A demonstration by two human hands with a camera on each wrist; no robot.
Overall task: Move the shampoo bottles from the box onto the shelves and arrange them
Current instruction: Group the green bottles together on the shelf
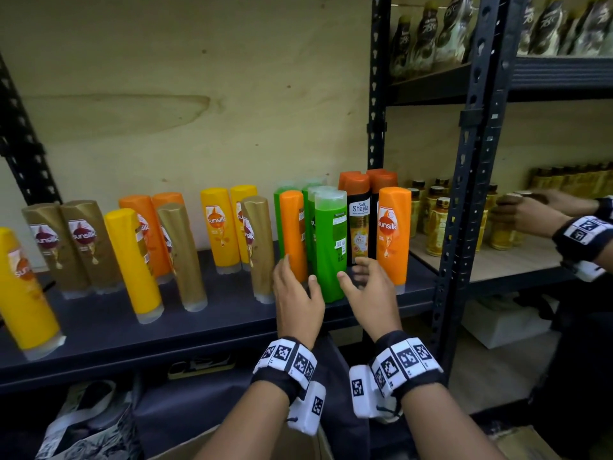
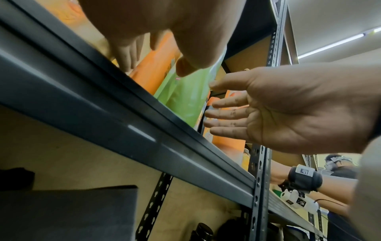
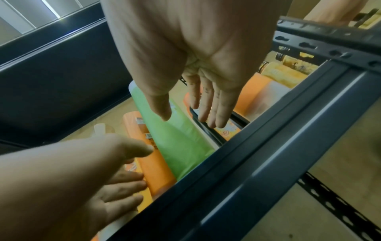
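Note:
Shampoo bottles in gold, yellow, orange and green stand on the dark shelf (image 1: 215, 313), some of them leaning. A green bottle (image 1: 328, 247) stands at the front of the right-hand cluster, between an orange bottle (image 1: 293, 234) and a black Shayla bottle (image 1: 360, 227). My left hand (image 1: 298, 273) and right hand (image 1: 355, 272) flank the green bottle with straight fingers, the thumbs at its sides. The left wrist view shows my right hand's thumb touching the green bottle (image 2: 185, 101). My left hand's fingers (image 3: 128, 184) lie against the orange bottle (image 3: 152, 163) in the right wrist view.
A black perforated upright (image 1: 464, 200) closes the shelf on the right. Beyond it, another person's hands (image 1: 527, 214) handle yellow jars (image 1: 434, 224) on the neighbouring shelf. Dark bottles (image 1: 428, 38) fill the shelf above. A printed bag (image 1: 89, 423) lies below left.

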